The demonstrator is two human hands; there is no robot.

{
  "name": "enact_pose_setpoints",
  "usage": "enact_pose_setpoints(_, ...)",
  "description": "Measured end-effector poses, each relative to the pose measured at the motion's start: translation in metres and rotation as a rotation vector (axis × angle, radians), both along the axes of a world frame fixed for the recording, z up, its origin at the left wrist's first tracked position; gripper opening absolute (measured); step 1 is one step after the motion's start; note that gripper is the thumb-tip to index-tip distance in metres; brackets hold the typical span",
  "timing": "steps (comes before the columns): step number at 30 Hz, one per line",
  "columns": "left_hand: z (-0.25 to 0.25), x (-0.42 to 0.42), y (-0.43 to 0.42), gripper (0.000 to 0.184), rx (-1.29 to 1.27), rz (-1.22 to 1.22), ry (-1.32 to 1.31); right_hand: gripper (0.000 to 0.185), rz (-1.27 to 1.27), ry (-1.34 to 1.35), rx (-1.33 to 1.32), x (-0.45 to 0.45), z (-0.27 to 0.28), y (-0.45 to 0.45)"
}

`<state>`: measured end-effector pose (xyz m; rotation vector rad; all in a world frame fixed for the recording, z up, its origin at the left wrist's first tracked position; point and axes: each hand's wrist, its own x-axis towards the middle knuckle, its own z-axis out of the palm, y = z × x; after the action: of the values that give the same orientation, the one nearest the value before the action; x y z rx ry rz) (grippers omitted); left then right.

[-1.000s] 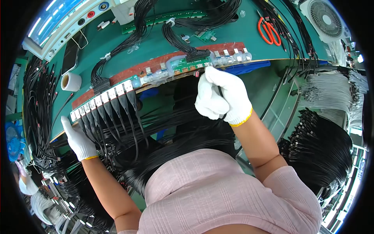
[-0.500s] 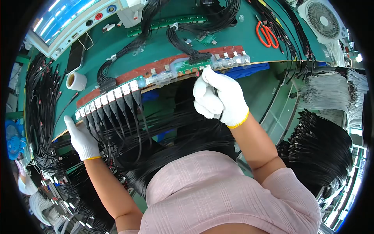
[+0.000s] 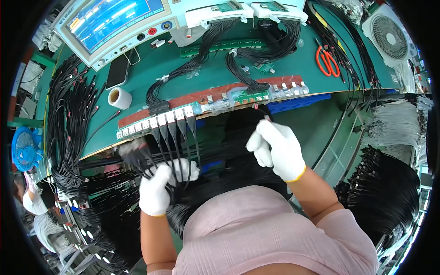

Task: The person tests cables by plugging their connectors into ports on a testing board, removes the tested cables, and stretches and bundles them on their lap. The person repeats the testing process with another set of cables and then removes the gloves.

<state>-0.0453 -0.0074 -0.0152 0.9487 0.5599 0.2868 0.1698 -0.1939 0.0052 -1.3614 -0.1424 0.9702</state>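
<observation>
My left hand, in a white glove, is closed around several black cables below the bench edge. Some of these cables are still plugged into the right part of a row of white connectors on a long green circuit board. Others hang loose, their blurred plug ends just under the row's left part. My right hand, also gloved, pinches a thin black cable whose small reddish plug points up at the bench edge. A smaller green board is above that plug, apart from it.
A test instrument with a screen stands at the back left. Nearby are a phone, a tape roll, red-handled scissors and a fan. Black cable bundles lie at left; more cables hang at right.
My left hand has moved from the board's left end onto the cables, and several plugs have come out there. My right hand has drawn down from the smaller board with its cable. The view has shifted.
</observation>
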Motion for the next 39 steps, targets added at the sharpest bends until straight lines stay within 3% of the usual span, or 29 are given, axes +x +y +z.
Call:
enact_pose_setpoints(3, 0.004, 0.009, -0.020, 0.051, 0.025, 0.138, 0.081, 0.033, -0.134, -0.213, -0.052, 0.002, -0.015, -0.004)
enact_pose_setpoints(4, 0.009, 0.019, -0.021, 0.051, 0.012, 0.081, 0.034, 0.030, 0.005, -0.571, -0.100, 0.010, -0.024, -0.001)
enact_pose_setpoints(6, 0.020, 0.043, -0.020, 0.050, -0.046, -0.050, 0.105, 0.027, 0.268, -1.008, -0.336, 0.023, -0.038, 0.007)
enact_pose_setpoints(8, 0.022, 0.051, -0.021, 0.042, -0.085, -0.161, 0.157, 0.028, 0.201, -1.259, -0.405, 0.018, -0.041, 0.012)
enact_pose_setpoints(10, 0.018, 0.044, -0.024, 0.035, -0.153, -0.067, 0.080, 0.031, 0.145, -1.412, -0.442, 0.011, -0.033, 0.011)
enact_pose_setpoints(11, 0.021, 0.039, -0.023, 0.033, -0.200, -0.069, 0.019, 0.031, 0.143, -1.273, -0.337, 0.005, -0.028, 0.007)
enact_pose_setpoints(12, 0.032, 0.038, -0.034, 0.034, -0.054, 0.003, 0.159, 0.031, 0.140, -1.132, -0.236, -0.001, -0.024, 0.004)
enact_pose_setpoints(13, 0.027, 0.034, -0.040, 0.034, -0.105, -0.010, 0.158, 0.031, 0.135, -0.986, -0.141, -0.007, -0.021, 0.000)
enact_pose_setpoints(15, 0.021, 0.034, -0.047, 0.036, -0.140, 0.005, 0.162, 0.034, 0.318, -0.798, -0.097, -0.020, -0.018, -0.005)
enact_pose_setpoints(17, 0.027, 0.048, -0.041, 0.041, -0.214, 0.015, 0.106, 0.035, 0.466, -0.758, -0.154, -0.026, -0.013, 0.001)
enact_pose_setpoints(22, 0.009, 0.052, -0.040, 0.034, -0.281, -0.067, -0.111, 0.039, 0.452, -0.423, -0.029, -0.037, -0.018, 0.001)
enact_pose_setpoints(25, 0.038, 0.040, -0.067, 0.032, 0.032, -0.116, 0.115, 0.066, 0.821, -0.417, -0.095, -0.034, -0.001, 0.001)
enact_pose_setpoints(27, 0.035, 0.035, -0.084, 0.027, 0.078, 0.012, -0.014, 0.106, 0.957, -0.233, 0.029, -0.042, -0.018, 0.002)
enact_pose_setpoints(29, 0.047, 0.051, -0.082, 0.032, 0.086, 0.037, -0.348, 0.092, 0.924, -0.413, 0.084, -0.069, -0.031, 0.006)
enact_pose_setpoints(30, 0.050, 0.052, -0.075, 0.041, 0.098, -0.023, -0.413, 0.080, 0.891, -0.371, 0.135, -0.073, -0.029, 0.007)
enact_pose_setpoints(32, 0.065, 0.039, -0.057, 0.048, 0.060, 0.104, -0.404, 0.058, 0.866, -0.232, 0.212, -0.061, -0.013, 0.009)
enact_pose_setpoints(33, 0.068, 0.030, -0.040, 0.049, 0.079, 0.188, -0.444, 0.044, 1.018, -0.270, 0.078, -0.032, 0.015, 0.011)
enact_pose_setpoints(35, 0.060, -0.007, -0.002, 0.046, -0.030, 0.404, -0.438, 0.035, 0.812, 0.048, -0.194, 0.000, 0.044, -0.008)
enact_pose_setpoints(37, 0.051, -0.046, 0.033, 0.037, -0.085, 0.616, -0.362, 0.032, 0.848, -0.167, -0.236, 0.038, 0.046, -0.035)
enact_pose_setpoints(38, 0.039, -0.069, 0.053, 0.036, -0.067, 0.761, -0.318, 0.030, 0.820, -0.531, -0.148, 0.052, 0.029, -0.053)
enact_pose_setpoints(39, 0.023, -0.093, 0.070, 0.037, 0.018, 0.782, -0.272, 0.029, 0.766, -0.573, -0.204, 0.059, 0.029, -0.064)
